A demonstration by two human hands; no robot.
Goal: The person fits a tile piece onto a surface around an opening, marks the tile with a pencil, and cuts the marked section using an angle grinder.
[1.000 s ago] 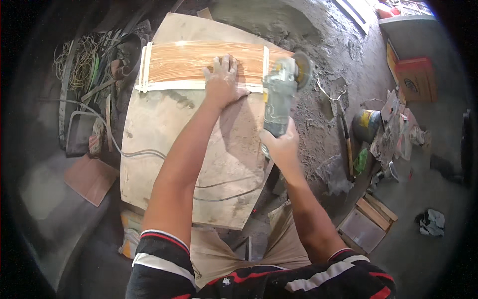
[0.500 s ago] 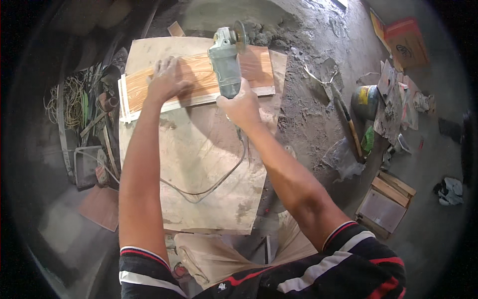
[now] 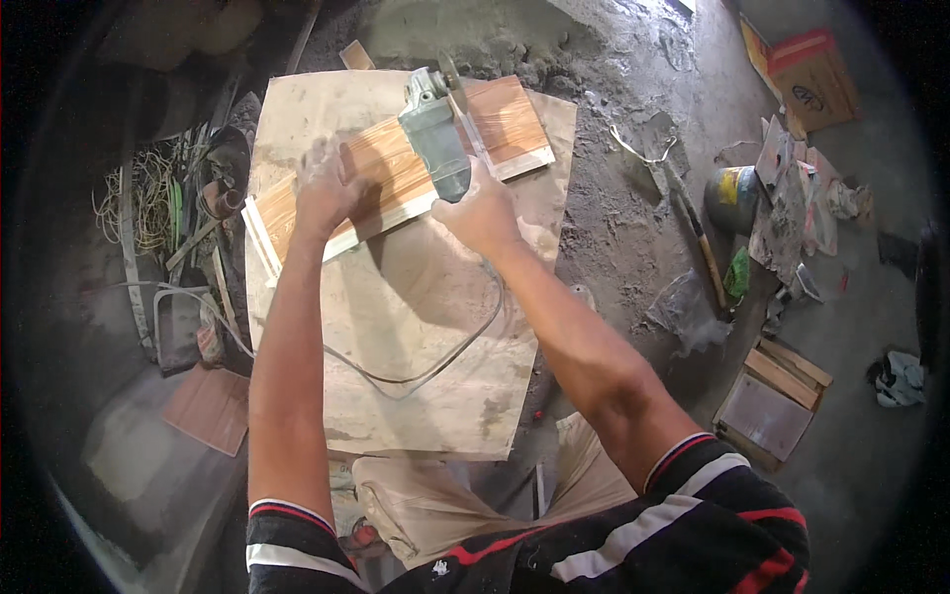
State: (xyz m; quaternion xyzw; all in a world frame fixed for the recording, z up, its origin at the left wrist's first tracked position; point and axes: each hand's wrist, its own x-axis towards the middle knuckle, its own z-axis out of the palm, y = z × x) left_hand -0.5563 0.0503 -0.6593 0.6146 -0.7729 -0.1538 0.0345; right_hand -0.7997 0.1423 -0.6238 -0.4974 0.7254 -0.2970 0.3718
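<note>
My right hand [image 3: 480, 213] is closed around the rear body of a grey-green angle grinder [image 3: 435, 144]. The grinder's thin disc [image 3: 449, 73] stands edge-on at its head, over a long wood-patterned tile [image 3: 386, 158] with pale edges. Beside the disc a whitish line [image 3: 471, 129] runs across the tile, and I cannot tell how deep it goes. My left hand [image 3: 327, 188] presses on the tile's left part, fingers spread. Under the tile lies a worn plywood board [image 3: 435, 327], and the grinder's cord [image 3: 426, 381] loops over it.
Right of the board are a trowel-like tool with a wooden handle [image 3: 711, 267], a paint-marked bucket [image 3: 730, 198], a plastic bag [image 3: 686, 315] and a cardboard box [image 3: 811, 87]. Cut tile pieces [image 3: 772, 406] lie lower right. Tangled wire [image 3: 139, 208] and a reddish tile [image 3: 206, 408] are at left.
The tile has turned, its right end away from me and its left end nearer. The grinder has tilted and shifted slightly left and down, and the whitish line now shows beside its disc.
</note>
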